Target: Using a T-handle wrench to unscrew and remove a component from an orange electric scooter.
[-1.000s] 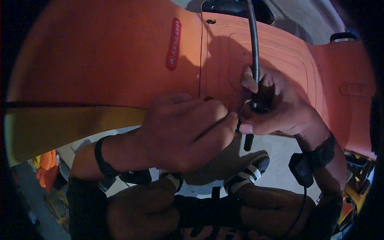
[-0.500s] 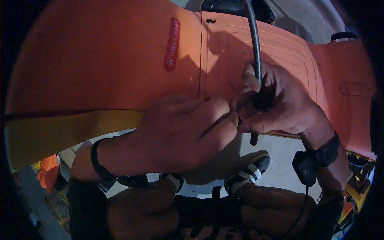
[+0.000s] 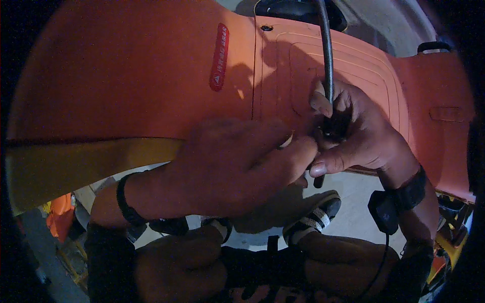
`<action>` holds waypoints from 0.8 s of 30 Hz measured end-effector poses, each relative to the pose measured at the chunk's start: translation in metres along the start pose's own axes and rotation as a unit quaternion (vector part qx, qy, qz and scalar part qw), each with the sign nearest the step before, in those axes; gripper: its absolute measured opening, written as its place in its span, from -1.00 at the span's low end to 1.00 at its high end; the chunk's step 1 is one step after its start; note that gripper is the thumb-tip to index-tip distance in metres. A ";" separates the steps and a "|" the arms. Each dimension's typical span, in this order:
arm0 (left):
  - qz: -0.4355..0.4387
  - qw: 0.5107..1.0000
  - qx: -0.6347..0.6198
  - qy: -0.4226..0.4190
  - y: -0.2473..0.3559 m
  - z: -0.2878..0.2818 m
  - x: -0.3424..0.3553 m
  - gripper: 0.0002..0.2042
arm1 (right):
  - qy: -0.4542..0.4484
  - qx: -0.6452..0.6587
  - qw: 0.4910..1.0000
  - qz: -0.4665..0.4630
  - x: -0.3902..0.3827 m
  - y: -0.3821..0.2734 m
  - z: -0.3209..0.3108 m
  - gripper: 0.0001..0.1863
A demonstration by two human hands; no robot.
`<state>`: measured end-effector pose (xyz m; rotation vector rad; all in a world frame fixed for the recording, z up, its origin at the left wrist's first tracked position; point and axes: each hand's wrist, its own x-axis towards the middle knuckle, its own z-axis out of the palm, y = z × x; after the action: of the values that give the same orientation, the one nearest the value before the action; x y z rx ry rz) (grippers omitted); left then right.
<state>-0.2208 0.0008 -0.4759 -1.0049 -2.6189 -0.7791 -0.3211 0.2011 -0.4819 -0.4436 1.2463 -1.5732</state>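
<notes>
A slim dark rod (image 3: 327, 55) runs down from the top edge of the picture, and its lower end shows below the hands. My right hand (image 3: 366, 134) is closed around it, with the thumb low and a bent finger against the shaft. Within that grip a small black fitting (image 3: 334, 129) surrounds the rod, partly hidden by fingers. My left hand (image 3: 242, 164) presses its fingertips together right beside the fitting; whatever they pinch is hidden. Both hands are over the near edge of a large orange body panel (image 3: 136, 76).
A red label (image 3: 219, 56) is stuck on the orange panel. Below lie a yellow lower strip (image 3: 91, 164), pale floor, and my striped shoe (image 3: 318, 214). An orange object (image 3: 60, 214) is at the lower left. A cable hangs from my right wrist strap (image 3: 414, 192).
My left hand has shifted slightly right and its fingers have turned, closer to the right thumb. The rod leans a little further right at the top. More of the black fitting shows.
</notes>
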 end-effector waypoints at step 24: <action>0.055 0.997 -0.035 0.035 -0.008 -0.005 0.000 -0.71 | -0.001 -0.016 1.000 0.023 0.000 -0.005 0.003 -0.38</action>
<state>-0.2261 -0.0067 -0.4747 -1.1083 -2.4698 -0.8680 -0.3212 0.1992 -0.4764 -0.4338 1.2721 -1.5163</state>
